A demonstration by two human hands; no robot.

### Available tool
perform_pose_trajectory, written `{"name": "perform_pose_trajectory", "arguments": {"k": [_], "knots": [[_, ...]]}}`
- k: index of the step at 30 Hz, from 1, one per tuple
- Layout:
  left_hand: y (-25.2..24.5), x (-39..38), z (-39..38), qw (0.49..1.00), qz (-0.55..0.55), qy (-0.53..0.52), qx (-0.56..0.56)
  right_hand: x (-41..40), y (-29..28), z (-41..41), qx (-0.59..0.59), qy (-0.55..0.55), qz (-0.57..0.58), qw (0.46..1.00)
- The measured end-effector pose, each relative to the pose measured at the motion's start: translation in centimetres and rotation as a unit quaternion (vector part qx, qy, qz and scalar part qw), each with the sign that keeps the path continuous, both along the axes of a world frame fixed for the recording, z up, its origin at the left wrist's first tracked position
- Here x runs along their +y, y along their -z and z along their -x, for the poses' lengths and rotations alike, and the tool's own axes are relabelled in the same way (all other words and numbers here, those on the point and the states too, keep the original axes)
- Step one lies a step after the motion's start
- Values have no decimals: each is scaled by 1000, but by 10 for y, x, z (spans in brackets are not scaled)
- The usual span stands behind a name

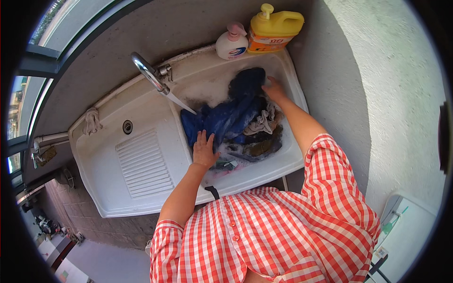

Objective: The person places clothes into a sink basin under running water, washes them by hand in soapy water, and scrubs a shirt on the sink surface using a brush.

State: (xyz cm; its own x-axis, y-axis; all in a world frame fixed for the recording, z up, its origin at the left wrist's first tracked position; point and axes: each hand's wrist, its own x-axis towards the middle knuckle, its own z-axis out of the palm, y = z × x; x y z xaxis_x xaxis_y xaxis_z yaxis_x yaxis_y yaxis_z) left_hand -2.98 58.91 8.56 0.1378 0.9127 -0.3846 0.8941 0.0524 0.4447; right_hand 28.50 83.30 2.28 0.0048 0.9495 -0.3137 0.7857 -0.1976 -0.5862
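Note:
Wet dark blue cloth (226,116) lies in the soapy basin on the right side of a white laundry sink (102,177). My left hand (205,148) rests on the near left part of the cloth, fingers slightly apart and palm down. At the cloth's far right end, my right hand (274,88) touches the dark fabric with its fingertips; whether it pinches any cannot be told. A crumpled light grey cloth (262,123) and brownish fabric (262,146) lie between my arms. Water runs from the chrome faucet (150,72) onto the blue cloth.
On the back rim stand a white pump bottle (231,44) and a yellow jug with a pump (274,30). A ribbed washboard (145,162) and a drain (127,127) are on the sink's left side. A rag (92,121) hangs over the far left rim. A wall (329,88) bounds the right.

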Motion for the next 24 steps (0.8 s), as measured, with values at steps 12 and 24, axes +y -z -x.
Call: {"name": "perform_pose_trajectory", "arguments": {"k": [12,24], "knots": [[131,32,25,980,62,77,172,-40,44,153,-138,-384,175,896],[-28,74,32,667,33,-463,-582,10,70,19,162,184,45,968]]}}
